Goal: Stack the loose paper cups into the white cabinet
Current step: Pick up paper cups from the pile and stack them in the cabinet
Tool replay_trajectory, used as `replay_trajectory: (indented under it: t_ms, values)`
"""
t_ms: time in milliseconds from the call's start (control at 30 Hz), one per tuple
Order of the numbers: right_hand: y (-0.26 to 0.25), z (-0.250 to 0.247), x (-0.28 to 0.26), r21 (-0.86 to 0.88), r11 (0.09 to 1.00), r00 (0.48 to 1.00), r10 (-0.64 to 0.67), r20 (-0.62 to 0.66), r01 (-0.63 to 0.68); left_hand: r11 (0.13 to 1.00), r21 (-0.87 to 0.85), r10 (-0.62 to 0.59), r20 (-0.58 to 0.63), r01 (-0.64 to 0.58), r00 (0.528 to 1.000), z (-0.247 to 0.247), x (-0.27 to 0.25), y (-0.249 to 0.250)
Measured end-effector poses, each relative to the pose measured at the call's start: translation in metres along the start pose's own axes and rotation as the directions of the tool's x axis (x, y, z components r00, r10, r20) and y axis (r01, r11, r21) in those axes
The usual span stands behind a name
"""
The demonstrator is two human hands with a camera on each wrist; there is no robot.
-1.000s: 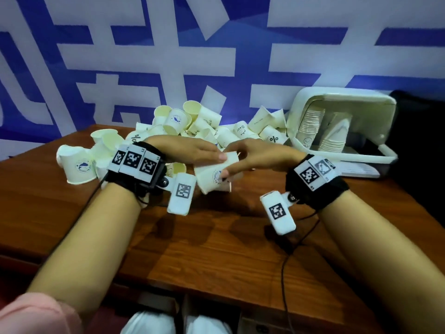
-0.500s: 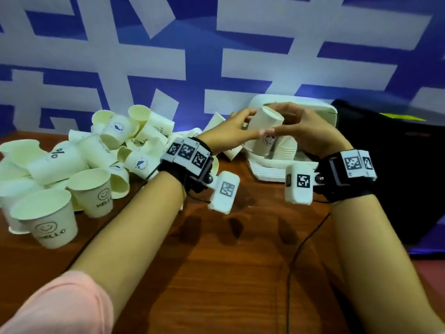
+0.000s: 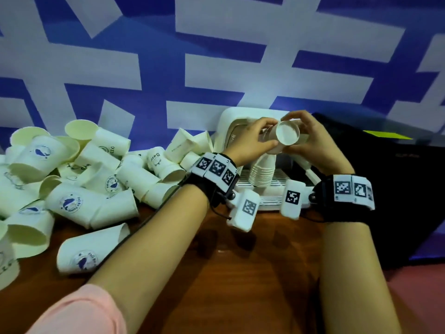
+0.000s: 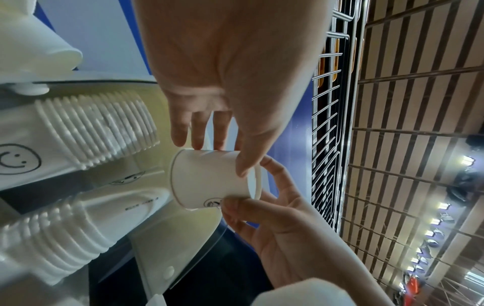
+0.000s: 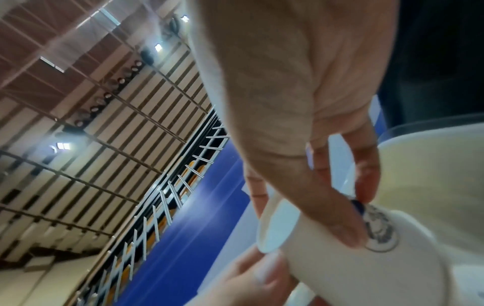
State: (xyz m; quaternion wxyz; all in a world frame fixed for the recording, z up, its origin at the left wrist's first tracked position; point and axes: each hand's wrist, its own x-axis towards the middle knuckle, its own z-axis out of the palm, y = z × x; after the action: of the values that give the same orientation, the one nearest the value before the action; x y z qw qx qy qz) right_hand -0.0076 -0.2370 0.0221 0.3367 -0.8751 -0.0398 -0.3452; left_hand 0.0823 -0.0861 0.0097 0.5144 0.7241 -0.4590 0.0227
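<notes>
Hands: left (image 3: pixel 250 143), right (image 3: pixel 313 145) both pinching paper cup (image 3: pixel 286 136) between them, at cabinet (image 3: pixel 227 121) opening.

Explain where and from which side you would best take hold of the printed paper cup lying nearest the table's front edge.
Probably grip the side wall of the nearest printed cup mid-length, coming from above with thumb and fingers across it. It lies on its side on the table, open rim pointing right, apart from the pile; pinching the rim would likely crush it.

Head view: even, moderately bright, soft shadows under both arms on the wooden table (image 3: pixel 252 285), wide-angle bending at edges. Right wrist view: motion-blurred throughout. Left wrist view: sharper, ceiling lights (image 4: pixel 442 207) glaring at right
</notes>
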Motion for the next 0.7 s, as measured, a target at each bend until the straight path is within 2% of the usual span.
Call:
replay_trajectory:
  t_ms: [133,400,600,700]
  values:
    - [0.023,0.005,0.006,-0.060,0.994,0.995,-0.090,-0.035,0.088,0.999,-0.032,0.001,0.001,-0.001,1.000,0.013,0.010,-0.012]
    - [0.038,0.009,0.002,0.041,0.998,0.993,-0.041,-0.111,0.046,0.996,-0.083,-0.022,0.001,0.022,1.000,0.024,0.015,-0.021]
    - [0.045,0.014,-0.001,-0.023,0.995,0.985,-0.095,-0.147,0.092,0.999,0.021,-0.028,-0.067,0.029,0.997,0.021,0.019,-0.030]
    - [0.050,0.017,-0.001,-0.032,0.995,0.980,-0.100,-0.170,0.096,0.998,0.052,-0.032,-0.058,0.035,0.998,0.020,0.022,-0.033]
